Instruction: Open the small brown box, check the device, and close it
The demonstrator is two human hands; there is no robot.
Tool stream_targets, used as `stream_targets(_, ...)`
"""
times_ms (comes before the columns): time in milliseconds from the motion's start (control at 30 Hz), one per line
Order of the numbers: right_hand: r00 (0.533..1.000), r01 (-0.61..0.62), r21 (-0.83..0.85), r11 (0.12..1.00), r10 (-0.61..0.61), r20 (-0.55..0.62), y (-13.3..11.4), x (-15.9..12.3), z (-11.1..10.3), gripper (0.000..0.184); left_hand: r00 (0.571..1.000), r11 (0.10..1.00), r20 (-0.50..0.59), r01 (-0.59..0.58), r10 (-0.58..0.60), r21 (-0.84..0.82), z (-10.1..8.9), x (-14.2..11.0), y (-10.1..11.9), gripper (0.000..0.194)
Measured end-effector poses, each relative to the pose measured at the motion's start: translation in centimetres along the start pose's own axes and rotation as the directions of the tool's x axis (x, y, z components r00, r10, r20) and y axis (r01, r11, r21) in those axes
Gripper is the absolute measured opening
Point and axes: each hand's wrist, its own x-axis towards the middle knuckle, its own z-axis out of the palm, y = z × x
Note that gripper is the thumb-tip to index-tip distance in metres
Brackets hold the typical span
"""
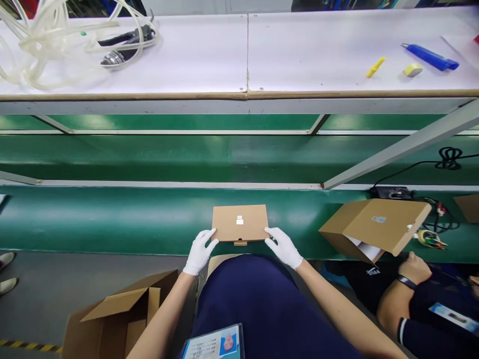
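A small flat brown cardboard box [240,223] with a white label on top lies closed on the green conveyor belt [112,219], near its front edge. My left hand [200,251], in a white glove, grips the box's near left corner. My right hand [284,247], also gloved, grips its near right corner. Both thumbs rest on the lid.
A co-worker's arm [407,284] at the right holds a larger open cardboard box [377,227]. An open carton [116,314] stands on the floor at my lower left. The white shelf [247,55] above carries coiled clear tubing [48,40], a blue tool [430,57] and yellow pieces [375,67]. Cables [437,219] lie at the right.
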Motion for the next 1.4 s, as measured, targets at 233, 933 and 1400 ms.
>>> stream_targets(233, 0.946, 0.191, -0.257, 0.947, -0.248, -0.209, 1.6, -0.6, 2.6, 0.022, 0.941, 0.925, -0.091, -0.299, 0.327, 0.233, 1.0, -0.4, -2.3, 0.05)
stream_targets(933, 0.739, 0.655, -0.422, 0.627, -0.648, 0.186, -2.2, 4.9, 7.6, 0.019, 0.821, 0.701, 0.145, -0.551, 0.552, 0.452, 3.9, 1.4, 3.9, 0.071)
stream_targets(1400, 0.729, 0.647, -0.442, 0.621, -0.674, 0.119, -2.0, 4.3, 8.2, 0.021, 0.82, 0.707, 0.088, -0.537, 0.565, 0.461, 6.0, 1.8, 3.2, 0.075)
